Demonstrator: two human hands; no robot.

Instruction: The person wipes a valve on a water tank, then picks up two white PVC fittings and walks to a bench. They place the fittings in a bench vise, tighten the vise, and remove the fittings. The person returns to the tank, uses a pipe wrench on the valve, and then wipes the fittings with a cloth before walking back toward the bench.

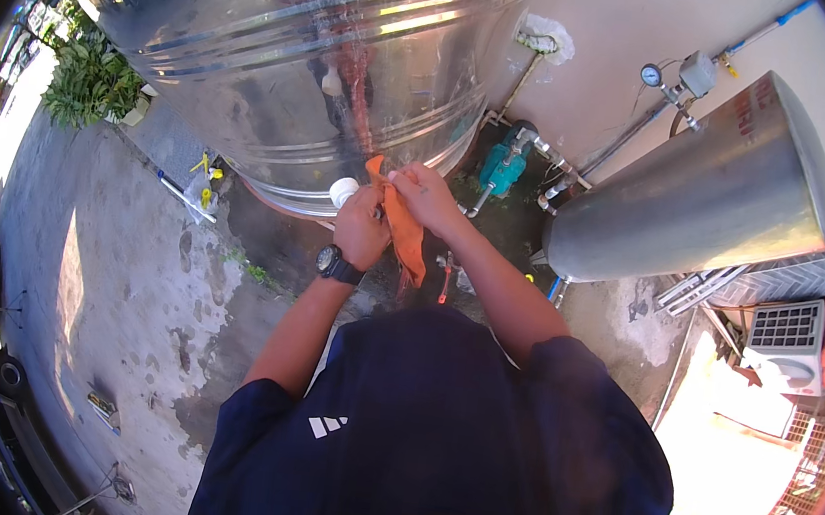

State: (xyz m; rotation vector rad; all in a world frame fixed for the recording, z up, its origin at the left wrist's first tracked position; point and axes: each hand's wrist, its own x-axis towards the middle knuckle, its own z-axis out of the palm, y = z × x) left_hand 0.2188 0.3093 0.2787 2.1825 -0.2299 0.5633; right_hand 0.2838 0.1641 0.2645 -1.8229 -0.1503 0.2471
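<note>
An orange cloth (pixel 404 240) hangs between my two hands, in front of the lower wall of a big shiny steel tank (pixel 297 115). My right hand (pixel 424 198) pinches the cloth near its top. My left hand (pixel 363 230), with a dark watch on its wrist, is closed at the cloth's left edge; its fingertips are partly hidden. Just beside the left hand's knuckles, a round white pipe end (pixel 343 191) sticks out low on the tank.
To the right, a teal pump (pixel 504 167) with pipes stands by the wall. A grey metal cylinder (pixel 691 186) leans across beyond it, near a pressure gauge (pixel 651 75). A small red-handled valve (pixel 445 281) sits below my hands. A plastic bag and yellow-handled parts (pixel 207 186) lie on the concrete at left.
</note>
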